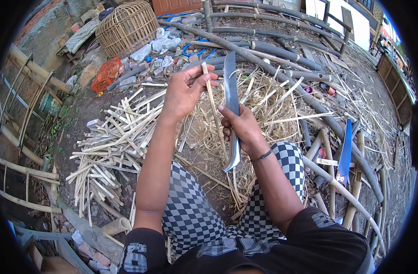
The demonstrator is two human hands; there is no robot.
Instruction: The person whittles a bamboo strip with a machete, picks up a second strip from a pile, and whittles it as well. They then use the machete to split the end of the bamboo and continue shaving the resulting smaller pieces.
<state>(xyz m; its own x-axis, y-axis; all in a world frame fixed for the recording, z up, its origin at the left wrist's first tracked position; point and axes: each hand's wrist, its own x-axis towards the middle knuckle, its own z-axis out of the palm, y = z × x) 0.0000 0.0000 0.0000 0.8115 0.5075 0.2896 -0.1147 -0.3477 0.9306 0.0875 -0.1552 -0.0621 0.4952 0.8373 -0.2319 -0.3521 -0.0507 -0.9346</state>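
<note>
My left hand [185,87] pinches a thin bamboo strip [213,102] near its upper end, and the strip slants down between my knees. A machete [230,86] is gripped in my right hand [241,129], its broad blade pointing up and away from me. The blade stands just right of the strip, with a pale curl of shaving close to its edge. Below my right fist the handle end [232,160] sticks out toward my lap. Under both hands lies a heap of curled bamboo shavings [263,105].
To the left is a pile of split bamboo sticks [113,141]. A blue-bladed saw [345,153] leans among poles on the right. Farther off are a woven bamboo cage [127,29], an orange crate [106,75], rubble [161,45] and a long bamboo pole [263,64].
</note>
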